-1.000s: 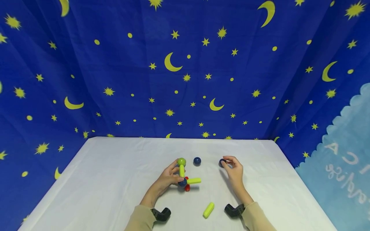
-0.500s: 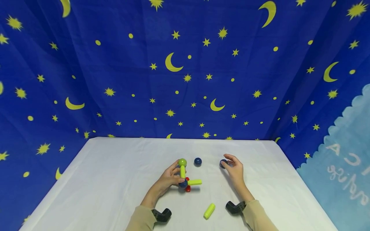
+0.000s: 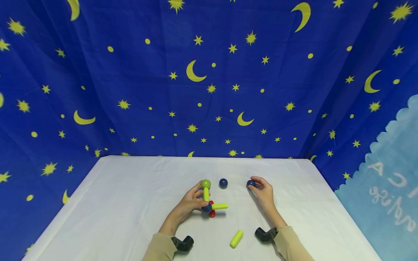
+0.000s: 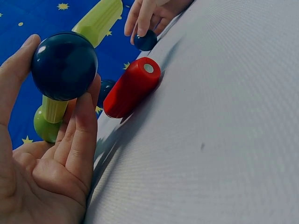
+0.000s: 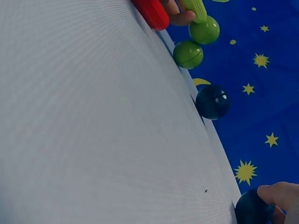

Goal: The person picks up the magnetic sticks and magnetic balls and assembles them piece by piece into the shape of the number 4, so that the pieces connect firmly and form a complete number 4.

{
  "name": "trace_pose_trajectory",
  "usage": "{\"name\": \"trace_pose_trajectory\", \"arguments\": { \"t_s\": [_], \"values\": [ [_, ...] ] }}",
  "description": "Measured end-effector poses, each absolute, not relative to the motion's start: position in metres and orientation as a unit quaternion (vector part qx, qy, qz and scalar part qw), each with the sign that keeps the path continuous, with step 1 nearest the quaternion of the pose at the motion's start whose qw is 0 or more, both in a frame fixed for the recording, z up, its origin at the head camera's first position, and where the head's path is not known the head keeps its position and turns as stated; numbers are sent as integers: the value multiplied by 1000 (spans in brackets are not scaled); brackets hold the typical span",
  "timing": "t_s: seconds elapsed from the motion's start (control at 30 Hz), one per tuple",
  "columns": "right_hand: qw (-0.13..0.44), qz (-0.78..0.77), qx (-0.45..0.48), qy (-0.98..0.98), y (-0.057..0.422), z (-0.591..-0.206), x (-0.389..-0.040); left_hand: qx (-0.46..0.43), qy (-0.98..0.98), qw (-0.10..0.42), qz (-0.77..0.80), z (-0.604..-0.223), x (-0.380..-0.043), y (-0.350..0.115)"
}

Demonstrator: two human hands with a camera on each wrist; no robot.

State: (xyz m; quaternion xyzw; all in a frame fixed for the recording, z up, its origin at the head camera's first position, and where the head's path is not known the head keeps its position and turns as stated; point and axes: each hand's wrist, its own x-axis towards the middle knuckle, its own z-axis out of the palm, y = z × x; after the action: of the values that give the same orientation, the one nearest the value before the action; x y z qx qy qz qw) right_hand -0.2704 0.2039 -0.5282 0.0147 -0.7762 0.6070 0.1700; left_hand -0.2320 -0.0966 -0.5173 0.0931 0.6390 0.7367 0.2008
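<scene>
My left hand (image 3: 189, 201) grips a dark blue ball (image 4: 64, 66) between thumb and fingers. Two yellow-green rods join this ball: one (image 3: 206, 194) leads to a green ball (image 3: 205, 184), the other (image 3: 220, 206) points right. Behind or below them a red rod (image 4: 133, 87) shows, a pale disc in its end. Over at the right, my right hand (image 3: 265, 194) pinches another dark blue ball (image 3: 251, 183) at the tabletop. The right wrist view shows just part of that hand's fingers on its ball (image 5: 253, 207).
One more dark blue ball (image 3: 223, 183) sits between the hands, farther back. A loose yellow-green rod (image 3: 236, 239) lies nearer the front. In the right wrist view, a second green ball (image 5: 188, 54) is beside the held one. A starry blue curtain (image 3: 156, 90) backs the white table (image 3: 130, 195).
The right hand's fingers have shifted round its blue ball, which has moved very slightly left and shows more. The left hand and its joined pieces have stayed almost still.
</scene>
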Motion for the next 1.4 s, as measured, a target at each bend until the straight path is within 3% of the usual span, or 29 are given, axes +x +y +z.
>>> {"name": "trace_pose_trajectory", "arguments": {
  "t_s": [0.47, 1.03, 1.4],
  "values": [
    [140, 544, -4, -828, 204, -532, -268, 105, 641, 200, 734, -523, -232, -99],
    [106, 577, -20, -810, 193, -520, -249, 104, 653, 196, 724, -521, -234, -97],
    [101, 626, 47, -772, 175, -528, -230, 106, 642, 200, 732, -521, -234, -98]
  ]
}}
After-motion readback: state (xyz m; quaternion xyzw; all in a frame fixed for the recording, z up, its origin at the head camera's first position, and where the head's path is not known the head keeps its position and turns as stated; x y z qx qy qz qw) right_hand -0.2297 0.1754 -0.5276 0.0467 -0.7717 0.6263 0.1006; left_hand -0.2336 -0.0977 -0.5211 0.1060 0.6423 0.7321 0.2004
